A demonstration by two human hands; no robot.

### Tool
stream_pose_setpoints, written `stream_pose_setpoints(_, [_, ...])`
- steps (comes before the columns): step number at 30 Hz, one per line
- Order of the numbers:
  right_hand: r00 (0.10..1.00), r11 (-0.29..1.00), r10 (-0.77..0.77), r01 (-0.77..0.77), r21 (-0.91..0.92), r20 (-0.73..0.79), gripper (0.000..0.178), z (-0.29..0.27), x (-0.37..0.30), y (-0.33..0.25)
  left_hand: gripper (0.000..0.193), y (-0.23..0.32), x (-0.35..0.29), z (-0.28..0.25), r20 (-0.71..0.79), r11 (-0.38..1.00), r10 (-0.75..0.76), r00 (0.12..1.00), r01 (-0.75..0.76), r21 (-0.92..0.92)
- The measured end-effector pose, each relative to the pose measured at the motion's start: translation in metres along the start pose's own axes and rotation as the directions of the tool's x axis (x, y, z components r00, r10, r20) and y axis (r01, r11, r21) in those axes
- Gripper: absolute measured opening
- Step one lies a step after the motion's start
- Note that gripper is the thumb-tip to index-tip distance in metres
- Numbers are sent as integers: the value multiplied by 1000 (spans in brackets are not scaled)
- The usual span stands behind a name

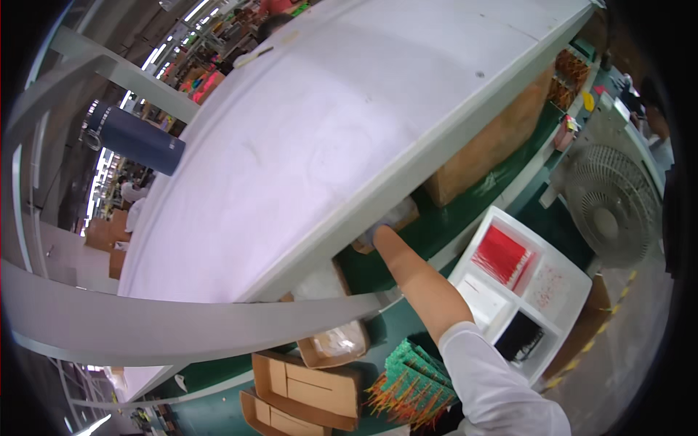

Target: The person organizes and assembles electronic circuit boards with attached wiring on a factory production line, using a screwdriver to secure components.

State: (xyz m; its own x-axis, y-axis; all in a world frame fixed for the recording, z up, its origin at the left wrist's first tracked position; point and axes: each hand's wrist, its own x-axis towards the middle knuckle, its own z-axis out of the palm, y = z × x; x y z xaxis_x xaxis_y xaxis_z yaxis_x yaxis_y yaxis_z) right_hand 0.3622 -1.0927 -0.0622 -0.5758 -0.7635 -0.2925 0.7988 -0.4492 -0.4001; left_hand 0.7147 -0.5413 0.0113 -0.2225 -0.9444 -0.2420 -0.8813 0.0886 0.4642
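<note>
A broad white shelf board (305, 145) filled most of the view and hid much of the green work surface (465, 211) beneath it. A large brown carton (494, 142) stood under the board's far edge. To the right, a white divided tray (574, 269) lay on the green surface; one compartment held a red stack (500, 254), another a black stack (520, 336), another pale speckled sheets (549, 287). A white fan (611, 207) stood beyond the tray. Folded brown cartons (305, 385) lay at the lower edge, with an open brown box of clear-wrapped goods (336, 343) just above them. A bundle of green cards with orange-tipped sticks (411, 385) lay beside the white sleeve (494, 385).

The right hand (379, 234) reached under the board's edge to a small brown box holding a clear-wrapped packet (396, 216). The board covered the fingers, so whether they were apart, together or clamped could not be told. The left hand was out of view.

A dark blue cylinder (138, 139) hung at the left, with a lit workshop behind.
</note>
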Motion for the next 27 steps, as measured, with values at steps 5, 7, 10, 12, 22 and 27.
stream_pose_setpoints(5, [976,972,83,-124,198,204,40,-25,-2,0,51,34,43,3,-209,995,-30,977,9,-103])
stream_pose_setpoints(7, [953,957,97,-169,237,286,41,-41,7,-19,51,55,62,12,-280,984,-38,959,-13,-176])
stream_pose_setpoints(10, [918,923,149,-263,281,369,41,-48,19,-33,50,78,65,16,-351,962,-84,933,-16,-272])
stream_pose_setpoints(12, [895,894,185,-325,309,405,41,-45,21,-31,50,89,58,18,-381,944,-119,917,-14,-329])
stream_pose_setpoints(22, [802,663,285,-561,496,525,42,-30,28,-13,49,96,53,-14,-478,860,-220,851,-62,-506])
stream_pose_setpoints(27, [894,502,245,-448,740,375,43,-69,58,-35,49,56,24,-56,-335,878,-182,924,0,-478])
